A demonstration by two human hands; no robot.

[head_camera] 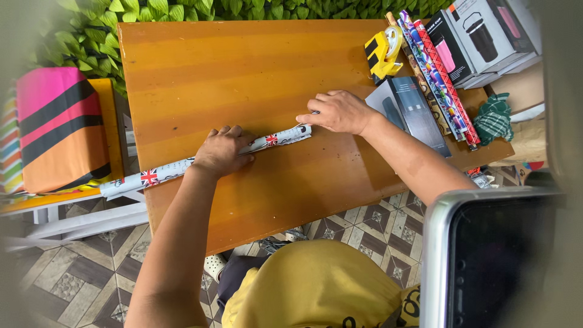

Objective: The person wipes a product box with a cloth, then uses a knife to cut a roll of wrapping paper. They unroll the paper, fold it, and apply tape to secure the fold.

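My left hand point(221, 149) presses flat on the middle of a paper roll point(182, 167), fingers curled over it, a loose grip pinning it to the table point(255, 79). My right hand point(339, 112) pinches the roll's right end, fingers closed on its tip. The roll is thin and pale, printed with small red, white and blue flags; it lies slanted across the table, its left end jutting past the edge. The table is orange-brown wood. At its right end sit a yellow tape dispenser point(382, 51), a grey box point(413, 109), more rolls point(440, 76) and a green cloth point(493, 118). Below is patterned tile floor point(79, 279); leaves point(103, 24) edge the top
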